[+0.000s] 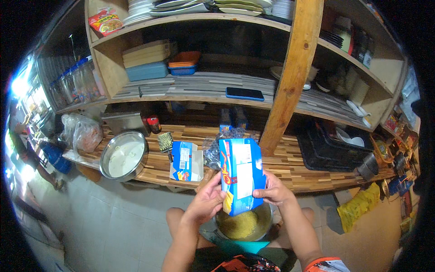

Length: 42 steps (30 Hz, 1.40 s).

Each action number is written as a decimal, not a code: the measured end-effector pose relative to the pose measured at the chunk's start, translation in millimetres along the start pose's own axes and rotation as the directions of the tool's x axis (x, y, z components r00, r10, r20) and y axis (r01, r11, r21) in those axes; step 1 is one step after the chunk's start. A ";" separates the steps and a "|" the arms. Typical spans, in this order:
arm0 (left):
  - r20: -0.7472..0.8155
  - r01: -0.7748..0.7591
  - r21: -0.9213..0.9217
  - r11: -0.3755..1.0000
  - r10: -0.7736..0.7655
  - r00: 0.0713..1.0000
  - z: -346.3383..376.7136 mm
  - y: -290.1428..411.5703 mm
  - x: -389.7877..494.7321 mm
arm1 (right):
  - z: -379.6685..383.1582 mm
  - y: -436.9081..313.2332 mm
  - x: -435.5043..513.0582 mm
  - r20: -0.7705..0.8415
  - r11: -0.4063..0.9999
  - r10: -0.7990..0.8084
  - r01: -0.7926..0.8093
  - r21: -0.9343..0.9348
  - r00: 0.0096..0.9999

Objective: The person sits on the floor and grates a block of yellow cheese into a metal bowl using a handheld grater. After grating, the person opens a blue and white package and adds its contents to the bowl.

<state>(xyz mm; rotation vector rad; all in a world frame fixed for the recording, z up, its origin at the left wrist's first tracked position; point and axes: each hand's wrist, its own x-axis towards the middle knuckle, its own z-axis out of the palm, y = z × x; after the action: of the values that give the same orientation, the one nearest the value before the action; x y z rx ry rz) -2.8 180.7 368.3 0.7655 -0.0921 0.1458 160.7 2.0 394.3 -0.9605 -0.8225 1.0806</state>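
Note:
Both of my hands grip a blue cardboard food box (253, 183) that bears printed writing and a picture of cheese. My left hand (208, 199) holds its left edge, and my right hand (274, 190) holds the lower right side. Below the box, between my knees, sits a round metal pot (266, 221) with a yellow crumbly or grated heap (239, 227) inside. The box covers part of it. On the wooden counter (282, 170) lies a second, opened blue box (181, 159), beside a dark plastic bag (210, 149).
A steel bowl of white liquid (125, 158) stands at the counter's left edge, near a metal grater (165, 141). Behind it is a knotted clear bag (90, 136). A wooden post (292, 81) rises in front of the shelves. A phone (244, 93) lies on the lower shelf. Black trays (326, 149) sit right.

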 end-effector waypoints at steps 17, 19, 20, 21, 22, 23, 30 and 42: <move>-0.116 -0.194 0.497 0.846 0.286 0.951 21.5 -27.5 14.8 | -34.0 33.5 2.3 0.074 0.957 -0.029 0.006 0.290 0.997; -0.143 -0.182 0.576 0.797 0.317 0.937 18.8 -29.9 19.2 | -40.6 35.8 4.4 0.079 0.965 -0.018 -0.003 0.262 0.997; -0.152 -0.187 0.662 0.726 0.374 0.915 17.2 -30.8 20.7 | -43.6 36.7 5.3 0.088 0.972 -0.021 0.000 0.234 0.996; -0.151 -0.182 0.730 0.659 0.416 0.897 15.6 -31.5 21.8 | -46.0 38.0 6.2 0.108 0.977 -0.048 0.024 0.212 0.993; -0.178 -0.136 0.786 0.603 0.431 0.885 14.0 -32.4 22.7 | -47.9 39.2 7.1 0.079 0.978 -0.015 -0.002 0.206 0.997; -0.147 -0.161 0.821 0.548 0.476 0.867 12.8 -33.5 22.9 | -48.6 41.0 7.8 0.061 0.978 -0.005 -0.008 0.208 0.998; -0.197 -0.073 0.931 0.357 0.663 0.723 -9.5 -32.8 33.2 | -43.2 54.5 9.9 0.003 0.982 -0.071 0.069 0.174 0.998; -0.044 0.028 0.999 0.036 0.641 0.766 1.4 -18.3 27.2 | -36.7 40.2 11.1 -0.054 0.997 0.005 -0.001 0.078 0.999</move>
<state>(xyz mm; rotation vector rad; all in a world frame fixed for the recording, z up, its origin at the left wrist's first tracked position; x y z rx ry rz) 27.0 169.3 360.5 2.1238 0.4280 0.9808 183.3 11.5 344.5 -0.9211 -0.7299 1.0772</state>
